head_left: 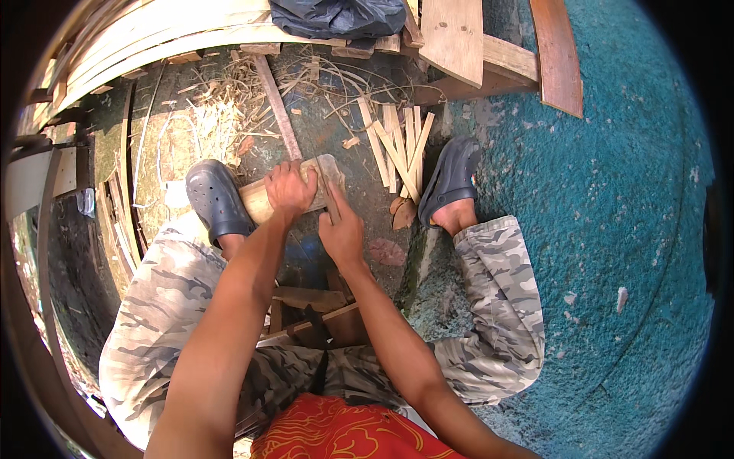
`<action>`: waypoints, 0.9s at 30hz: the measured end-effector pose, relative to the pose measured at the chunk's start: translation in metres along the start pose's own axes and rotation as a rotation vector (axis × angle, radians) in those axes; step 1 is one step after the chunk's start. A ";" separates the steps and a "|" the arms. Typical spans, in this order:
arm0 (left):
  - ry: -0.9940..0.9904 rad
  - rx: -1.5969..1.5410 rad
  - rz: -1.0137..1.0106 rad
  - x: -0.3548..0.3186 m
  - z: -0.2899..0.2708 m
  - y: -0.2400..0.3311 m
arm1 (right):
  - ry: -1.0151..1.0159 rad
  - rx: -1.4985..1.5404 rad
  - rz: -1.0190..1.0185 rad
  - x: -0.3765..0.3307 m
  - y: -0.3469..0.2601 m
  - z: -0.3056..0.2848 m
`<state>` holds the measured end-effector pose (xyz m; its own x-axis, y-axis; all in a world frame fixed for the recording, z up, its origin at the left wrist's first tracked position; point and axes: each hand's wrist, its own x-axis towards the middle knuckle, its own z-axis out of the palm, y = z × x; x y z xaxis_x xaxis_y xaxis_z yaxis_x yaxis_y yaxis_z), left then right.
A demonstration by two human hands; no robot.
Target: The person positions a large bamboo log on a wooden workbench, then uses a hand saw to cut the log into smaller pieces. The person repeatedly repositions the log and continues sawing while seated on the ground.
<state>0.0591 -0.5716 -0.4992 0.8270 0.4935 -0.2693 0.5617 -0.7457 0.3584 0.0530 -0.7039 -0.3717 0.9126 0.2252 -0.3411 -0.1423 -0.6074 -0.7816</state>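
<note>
My left hand presses down on a pale, thick piece of wood, its fingers wrapped over the top. The wood lies slantwise between my feet, its right end over a pale grey-edged block. My right hand is closed around a narrow brown tool that looks like a knife seen nearly edge-on. It stands across the right end of the wood, just right of my left hand. The tool's exact kind and the cut, if any, are too small to tell.
Dark clogs flank the work. Pale wooden strips lie beside my right foot, with shavings farther off. Long boards and a black plastic bag are at the back. A rough blue wall rises at right.
</note>
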 end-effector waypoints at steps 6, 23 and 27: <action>0.020 0.036 0.000 -0.005 0.001 -0.002 | -0.067 0.000 0.125 -0.090 0.009 -0.031; 0.029 -0.025 0.005 -0.006 -0.001 -0.003 | -0.033 -0.044 0.018 -0.141 0.013 -0.058; 0.009 -0.041 -0.005 -0.004 -0.003 -0.001 | -0.083 -0.063 0.113 -0.120 -0.002 -0.050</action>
<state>0.0552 -0.5714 -0.4959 0.8244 0.5014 -0.2627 0.5660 -0.7246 0.3932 -0.0371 -0.7679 -0.3035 0.8567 0.2133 -0.4697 -0.2161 -0.6784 -0.7022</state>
